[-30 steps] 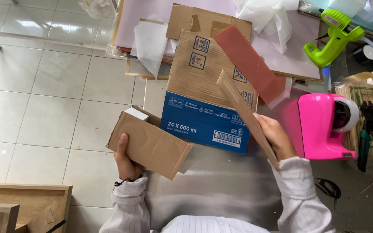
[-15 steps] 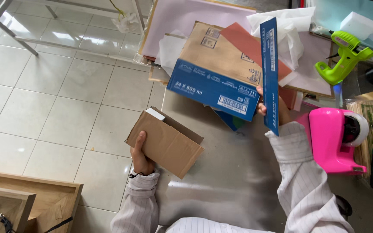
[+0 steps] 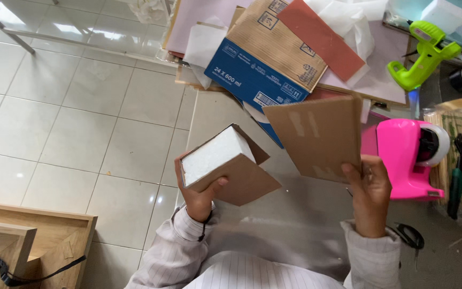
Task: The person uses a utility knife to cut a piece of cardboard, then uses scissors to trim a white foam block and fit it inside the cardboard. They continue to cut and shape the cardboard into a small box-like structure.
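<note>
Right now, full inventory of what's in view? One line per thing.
brown cardboard block with white foam face: 1, brown and white, held in left hand
flat brown cardboard sheet: 1, brown, held up in right hand
blue-and-brown flattened carton: 1, on the pile at top centre
red-brown card strip: 1, lying on the carton
lime green glue gun: 1, top right
pink tape dispenser: 1, right of the sheet
black-handled scissors: 1, by the right sleeve
wooden frame: 1, light wood, on the floor bottom left
left hand: fingers around the block
right hand: fingers pinching the sheet's lower edge
</note>
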